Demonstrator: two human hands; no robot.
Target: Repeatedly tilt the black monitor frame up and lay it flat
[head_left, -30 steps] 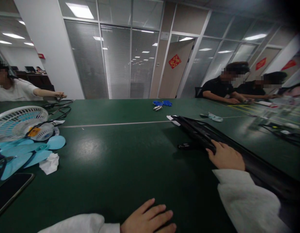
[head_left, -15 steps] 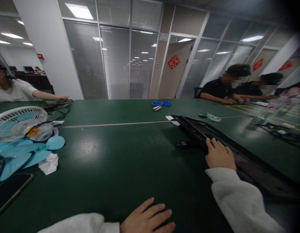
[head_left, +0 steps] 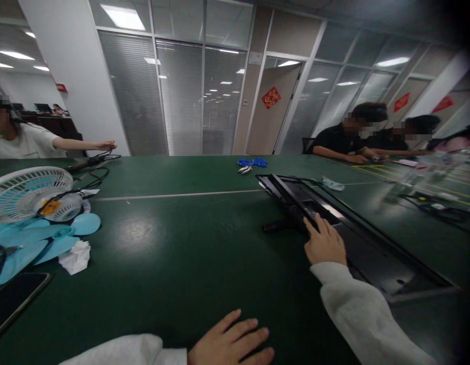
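Observation:
A large flat black panel [head_left: 375,248] with a raised rim lies at the right, running from the middle of the table toward the near right; it may be the shell of a screen, but I cannot tell. My right hand [head_left: 326,242] has its fingers over the panel's near long edge, its thumb hidden from view. From under that edge a dark stubby piece [head_left: 276,226] sticks out to the left. My left hand [head_left: 235,340] rests on the green table [head_left: 162,284] near the bottom, fingers spread, with nothing in it.
To the left are a white fan grille [head_left: 33,190], light-blue fan blades [head_left: 60,233], crumpled tissue [head_left: 77,257] and a phone [head_left: 17,301]. Blue gloves [head_left: 252,162] lie farther back. One person [head_left: 27,139] handles cables at the left; others [head_left: 345,139] sit at the right.
My right hand has moved left with the panel, which has shifted the same way and now shows more of its upper face. My left hand stays put. The person at the left has raised a hand.

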